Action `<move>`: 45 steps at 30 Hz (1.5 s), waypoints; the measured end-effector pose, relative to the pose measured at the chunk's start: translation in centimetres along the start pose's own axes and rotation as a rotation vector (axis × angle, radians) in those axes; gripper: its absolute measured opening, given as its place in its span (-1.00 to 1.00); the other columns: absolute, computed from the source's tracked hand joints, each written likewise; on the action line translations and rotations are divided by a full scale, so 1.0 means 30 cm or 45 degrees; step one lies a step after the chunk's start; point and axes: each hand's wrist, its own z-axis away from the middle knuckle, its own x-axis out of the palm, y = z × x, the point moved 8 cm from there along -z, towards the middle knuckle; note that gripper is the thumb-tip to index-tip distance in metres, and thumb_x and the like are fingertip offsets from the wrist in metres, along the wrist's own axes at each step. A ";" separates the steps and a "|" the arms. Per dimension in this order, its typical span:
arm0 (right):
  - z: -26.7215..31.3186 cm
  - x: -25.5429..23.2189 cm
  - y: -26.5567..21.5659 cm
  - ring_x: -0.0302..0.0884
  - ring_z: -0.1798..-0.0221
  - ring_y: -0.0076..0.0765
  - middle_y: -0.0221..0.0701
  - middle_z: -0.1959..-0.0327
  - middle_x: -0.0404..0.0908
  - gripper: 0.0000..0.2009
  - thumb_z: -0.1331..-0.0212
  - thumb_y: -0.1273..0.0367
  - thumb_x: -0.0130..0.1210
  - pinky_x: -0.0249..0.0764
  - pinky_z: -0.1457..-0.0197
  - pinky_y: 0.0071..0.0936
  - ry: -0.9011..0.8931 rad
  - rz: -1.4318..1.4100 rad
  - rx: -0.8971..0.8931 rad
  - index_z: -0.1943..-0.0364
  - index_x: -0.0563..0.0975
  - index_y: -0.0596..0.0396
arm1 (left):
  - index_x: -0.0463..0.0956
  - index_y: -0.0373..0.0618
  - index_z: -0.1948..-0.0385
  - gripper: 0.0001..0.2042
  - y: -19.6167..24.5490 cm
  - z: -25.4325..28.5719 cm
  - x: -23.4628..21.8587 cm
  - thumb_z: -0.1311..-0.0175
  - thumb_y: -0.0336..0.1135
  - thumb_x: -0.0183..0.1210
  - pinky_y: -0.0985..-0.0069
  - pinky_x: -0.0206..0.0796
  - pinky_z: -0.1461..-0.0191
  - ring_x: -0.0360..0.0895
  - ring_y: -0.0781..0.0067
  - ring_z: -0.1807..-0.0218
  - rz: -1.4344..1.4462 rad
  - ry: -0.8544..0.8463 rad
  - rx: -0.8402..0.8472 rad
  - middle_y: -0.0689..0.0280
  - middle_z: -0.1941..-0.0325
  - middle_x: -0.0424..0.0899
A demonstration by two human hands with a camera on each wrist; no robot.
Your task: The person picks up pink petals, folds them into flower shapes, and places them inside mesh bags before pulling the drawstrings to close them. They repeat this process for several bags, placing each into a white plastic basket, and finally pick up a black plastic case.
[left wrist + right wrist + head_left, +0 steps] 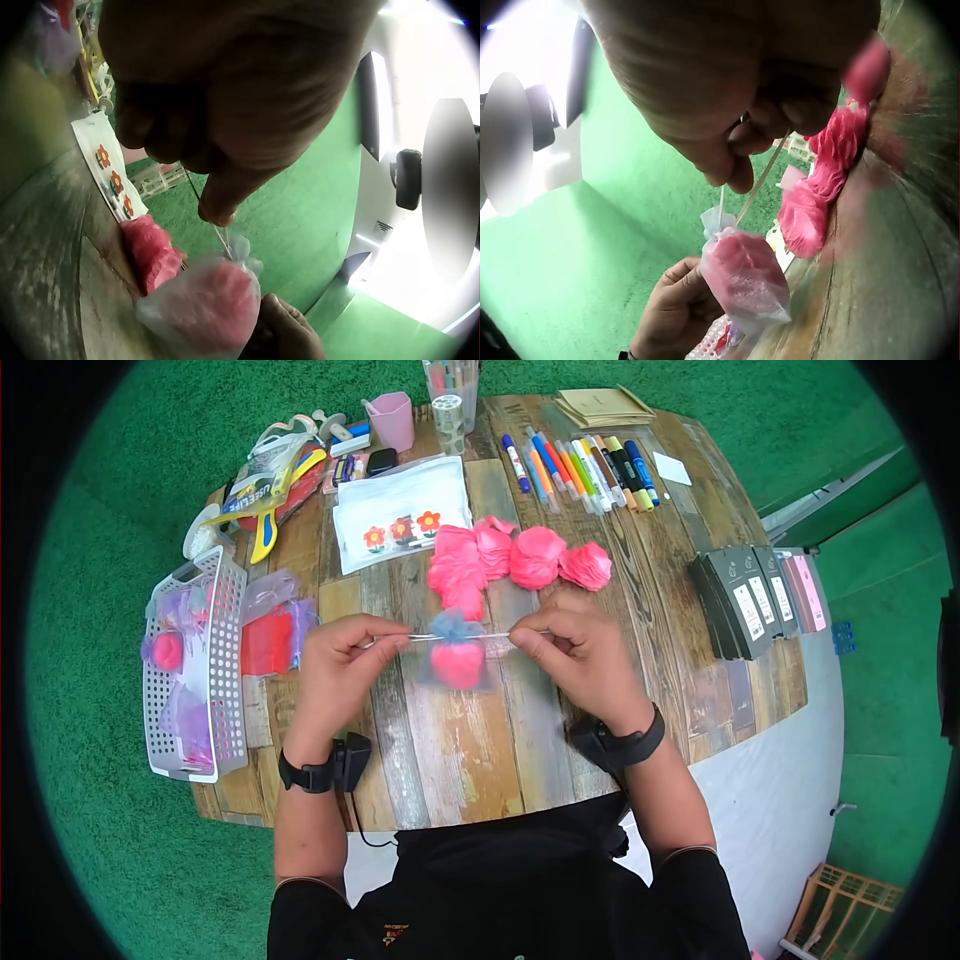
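Observation:
A small sheer blue drawstring pouch [458,660] with a pink bundle inside hangs between my hands, its neck gathered tight. My left hand [340,665] pinches the white drawstring on one side between thumb and forefinger. On the other side my right hand [575,650] pinches the string's opposite end, so the cord [490,635] stretches taut across the neck. In the right wrist view the pouch [746,277] shows its pink content through the mesh. Just beyond it several ruffled pink flower-like bundles [535,558] lie on the wooden table.
At left stands a white perforated basket [228,660] with purple pouches, beside red and purple pouches [268,640]. A white flower-printed pouch [400,505], a row of markers [585,472] and a pink cup [392,422] lie farther back. Black boxes [735,605] stand at right.

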 end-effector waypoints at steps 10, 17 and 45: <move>0.006 0.001 -0.005 0.62 0.33 -0.21 -0.29 0.37 0.62 -0.90 -0.29 0.40 0.42 0.50 0.24 -0.30 0.009 0.120 -0.038 0.23 0.78 0.13 | 0.80 -0.22 0.16 -0.89 0.037 0.012 -0.006 -0.35 -0.46 0.43 0.52 0.52 0.18 0.75 0.48 0.26 -0.239 0.032 0.112 0.21 0.26 0.86; 0.001 -0.004 -0.005 0.57 0.35 -0.30 -0.33 0.34 0.61 -0.89 -0.29 0.40 0.43 0.49 0.24 -0.34 0.008 0.084 -0.001 0.19 0.78 0.11 | 0.80 -0.24 0.20 -0.92 0.038 0.006 -0.008 -0.35 -0.47 0.43 0.54 0.47 0.21 0.70 0.48 0.29 -0.160 0.066 0.126 0.24 0.26 0.82; -0.087 0.072 -0.212 0.64 0.01 -0.41 -0.41 0.12 0.72 -0.89 -0.36 0.43 0.37 0.53 -0.11 -0.40 -0.387 -0.596 -0.370 0.12 0.79 0.12 | 0.42 -0.20 -0.47 -0.24 0.283 -0.014 0.124 -0.19 -0.35 0.55 0.22 0.26 -0.59 0.46 0.14 -0.49 -0.086 -0.669 0.394 0.10 -0.39 0.59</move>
